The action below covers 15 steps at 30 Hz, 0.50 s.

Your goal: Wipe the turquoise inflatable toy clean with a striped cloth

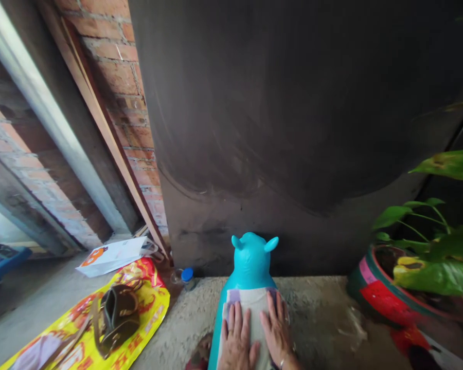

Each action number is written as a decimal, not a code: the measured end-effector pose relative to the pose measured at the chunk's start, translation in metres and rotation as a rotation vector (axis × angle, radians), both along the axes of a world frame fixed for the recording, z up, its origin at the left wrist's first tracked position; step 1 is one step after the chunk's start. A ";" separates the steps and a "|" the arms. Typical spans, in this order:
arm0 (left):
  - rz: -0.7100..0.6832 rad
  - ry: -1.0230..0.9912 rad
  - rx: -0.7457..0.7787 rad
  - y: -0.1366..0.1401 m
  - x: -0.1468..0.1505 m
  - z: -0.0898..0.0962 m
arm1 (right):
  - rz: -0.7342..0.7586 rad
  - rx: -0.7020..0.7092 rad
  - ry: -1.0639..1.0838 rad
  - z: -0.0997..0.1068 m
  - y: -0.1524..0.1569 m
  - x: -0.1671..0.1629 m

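A turquoise rubber animal toy [250, 259] with two small ears stands on the concrete floor, its head toward the dark wall panel. Over its back lies a pale cloth [256, 303] with lilac patches at its corners. My left hand [236, 336] rests flat on the cloth, fingers stretched forward. Beside it, my right hand [277, 329] also presses flat on the cloth, fingers spread and a band at the wrist. Neither hand grips anything. The toy's rear part is cut off by the lower edge of the view.
At the right stands a potted plant [386, 293] with broad leaves. On the left, a brown handbag [119, 318] lies on a yellow printed sack [154, 308], near a white paper bag [113, 254]. A blue-lidded jar [187, 277] sits by the dark panel [293, 128].
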<state>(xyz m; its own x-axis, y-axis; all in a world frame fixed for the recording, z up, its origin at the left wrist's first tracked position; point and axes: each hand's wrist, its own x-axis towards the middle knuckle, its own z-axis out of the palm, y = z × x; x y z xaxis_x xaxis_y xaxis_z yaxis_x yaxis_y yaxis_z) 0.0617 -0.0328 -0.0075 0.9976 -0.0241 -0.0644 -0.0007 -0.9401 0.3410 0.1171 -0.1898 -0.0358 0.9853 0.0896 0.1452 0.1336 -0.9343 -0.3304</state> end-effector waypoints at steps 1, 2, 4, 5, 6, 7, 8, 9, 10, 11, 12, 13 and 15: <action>-0.021 -0.001 -0.004 -0.002 0.011 0.001 | 0.029 0.021 0.002 0.001 -0.003 0.013; -0.036 -0.005 -0.006 -0.004 0.020 0.003 | 0.056 0.042 -0.001 0.002 -0.005 0.024; -0.066 -0.011 -0.013 -0.007 0.032 0.007 | 0.082 0.086 -0.005 0.001 -0.009 0.041; -0.077 -0.016 -0.015 -0.008 0.035 0.009 | 0.080 0.107 -0.001 0.000 -0.009 0.046; -0.080 -0.026 -0.014 -0.008 0.036 0.011 | 0.071 0.122 0.006 -0.002 -0.009 0.048; -0.085 -0.041 -0.012 -0.007 0.035 0.012 | 0.059 0.129 0.014 -0.004 -0.009 0.047; -0.091 -0.057 -0.009 -0.006 0.034 0.014 | 0.040 0.127 0.019 -0.007 -0.009 0.043; -0.095 -0.069 -0.008 -0.004 0.031 0.015 | 0.014 0.111 0.014 -0.011 -0.009 0.036; -0.104 -0.072 -0.008 -0.003 0.027 0.015 | -0.015 0.087 -0.001 -0.015 -0.011 0.025; -0.125 -0.069 -0.010 -0.001 0.023 0.015 | -0.045 0.058 -0.021 -0.019 -0.013 0.012; -0.149 -0.064 -0.012 -0.001 0.017 0.013 | -0.068 0.031 -0.042 -0.022 -0.016 -0.004; -0.185 -0.056 -0.015 -0.001 0.011 0.010 | -0.083 0.008 -0.060 -0.025 -0.020 -0.022; -0.267 -0.044 -0.015 -0.005 -0.005 -0.002 | -0.065 -0.025 -0.088 -0.029 -0.028 -0.060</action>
<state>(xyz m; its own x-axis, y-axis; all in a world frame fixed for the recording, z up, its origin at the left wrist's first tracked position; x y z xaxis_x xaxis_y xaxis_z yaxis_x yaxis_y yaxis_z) 0.0565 -0.0378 -0.0095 0.9578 -0.2870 -0.0191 -0.2626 -0.8995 0.3491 0.0566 -0.2174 -0.0651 0.9728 0.0310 0.2296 0.1003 -0.9497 -0.2968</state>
